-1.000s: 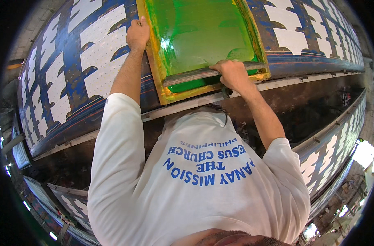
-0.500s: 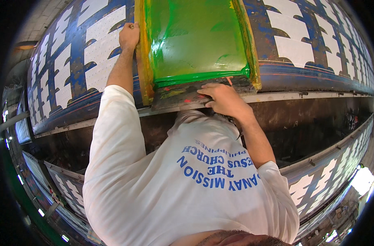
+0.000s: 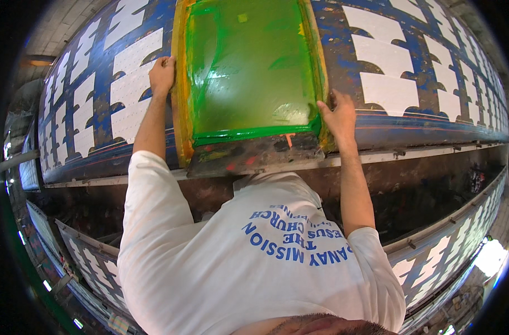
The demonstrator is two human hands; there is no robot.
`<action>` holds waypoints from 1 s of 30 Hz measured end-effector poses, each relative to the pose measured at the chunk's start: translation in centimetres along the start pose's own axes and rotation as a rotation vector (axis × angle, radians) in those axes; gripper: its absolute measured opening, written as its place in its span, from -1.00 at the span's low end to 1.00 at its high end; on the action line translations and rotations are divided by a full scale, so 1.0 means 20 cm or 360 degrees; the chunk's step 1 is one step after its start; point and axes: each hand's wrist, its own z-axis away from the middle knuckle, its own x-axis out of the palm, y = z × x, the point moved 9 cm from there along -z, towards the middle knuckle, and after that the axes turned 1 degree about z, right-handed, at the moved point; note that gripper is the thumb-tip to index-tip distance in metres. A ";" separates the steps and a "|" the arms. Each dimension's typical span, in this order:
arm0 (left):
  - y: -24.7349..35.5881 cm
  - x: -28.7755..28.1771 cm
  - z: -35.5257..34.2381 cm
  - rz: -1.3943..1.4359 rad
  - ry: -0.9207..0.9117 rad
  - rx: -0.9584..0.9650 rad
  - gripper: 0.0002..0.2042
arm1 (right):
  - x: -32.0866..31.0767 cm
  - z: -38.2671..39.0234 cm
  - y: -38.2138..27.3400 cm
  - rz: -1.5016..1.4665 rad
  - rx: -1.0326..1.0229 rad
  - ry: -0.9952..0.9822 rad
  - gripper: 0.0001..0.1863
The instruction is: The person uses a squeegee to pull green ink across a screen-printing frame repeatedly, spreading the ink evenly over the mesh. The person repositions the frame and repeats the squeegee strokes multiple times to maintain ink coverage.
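A screen printing frame [image 3: 180, 111] with yellow-stained side rails and a translucent green mesh [image 3: 249, 72] lies flat on a long table. My left hand [image 3: 163, 75] is closed at the frame's left rail, its fingers curled in against the outer side. On the opposite side, my right hand [image 3: 340, 117] grips the right rail near its closer corner, thumb on the rail and fingers partly hidden. Wet green ink gathers along the near edge of the mesh. A dark, paint-smudged flap [image 3: 254, 156] with a small orange strip [image 3: 289, 140] joins the frame's near end.
White cut fabric pieces [image 3: 389, 94] lie in rows on the blue-stained tabletop [image 3: 377, 131] on both sides. A metal rail [image 3: 399, 153] with small stops runs along the table's near edge. Behind me stands another long table [image 3: 433, 245] with similar white pieces.
My right hand has left the dark flap at the near end and now holds the frame's right rail. My left hand stays at the left rail. The whole view has shifted slightly.
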 end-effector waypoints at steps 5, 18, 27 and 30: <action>-0.03 0.00 -0.01 0.0087 0.0016 0.0036 -0.51 | 0.06 -0.10 -0.01 0.0163 -0.0138 -0.0118 -0.41; -0.17 0.03 -0.10 0.0299 -0.0114 0.0057 -0.52 | -0.22 -0.10 -0.22 -0.0120 -0.0480 0.0010 -0.38; 0.74 0.26 0.08 0.0165 -0.0085 0.0358 -0.52 | -0.71 -0.46 0.42 -0.0033 -0.0352 -0.0011 -0.50; 1.15 0.47 0.25 -0.0005 -0.0096 0.0428 -0.50 | -0.95 -0.58 0.78 0.0044 -0.0280 0.0007 -0.50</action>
